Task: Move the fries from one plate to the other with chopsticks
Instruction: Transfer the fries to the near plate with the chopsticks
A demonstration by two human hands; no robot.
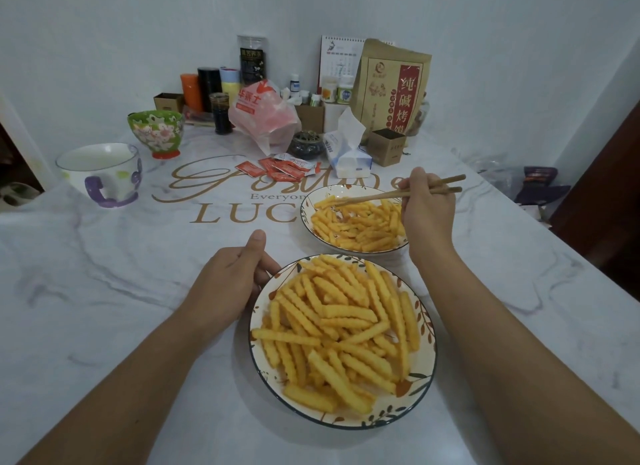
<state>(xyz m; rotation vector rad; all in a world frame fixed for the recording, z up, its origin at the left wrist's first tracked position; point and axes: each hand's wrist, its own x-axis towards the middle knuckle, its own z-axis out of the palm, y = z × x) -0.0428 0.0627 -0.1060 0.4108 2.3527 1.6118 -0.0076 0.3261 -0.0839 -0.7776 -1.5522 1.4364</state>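
Two leaf-patterned plates hold crinkle-cut fries. The near plate point(424, 329) is heaped with fries point(339, 329). Beyond it to the right, the far plate point(306, 201) carries a flatter layer of fries point(356, 225). My right hand point(424, 208) grips a pair of wooden chopsticks point(374, 197) over the far plate, their tips reaching the fries at its left rear edge. Whether a fry is caught between the tips, I cannot tell. My left hand point(232, 277) lies against the near plate's upper left rim, thumb raised, fingers curled at the rim.
A white mug with purple marks point(102, 173) and a green floral bowl point(157, 132) stand at the left. Ketchup packets point(277, 168), a tissue pack point(348, 153), a pink bag, jars, boxes and a brown paper bag point(391, 87) crowd the back. The table edge runs along the right.
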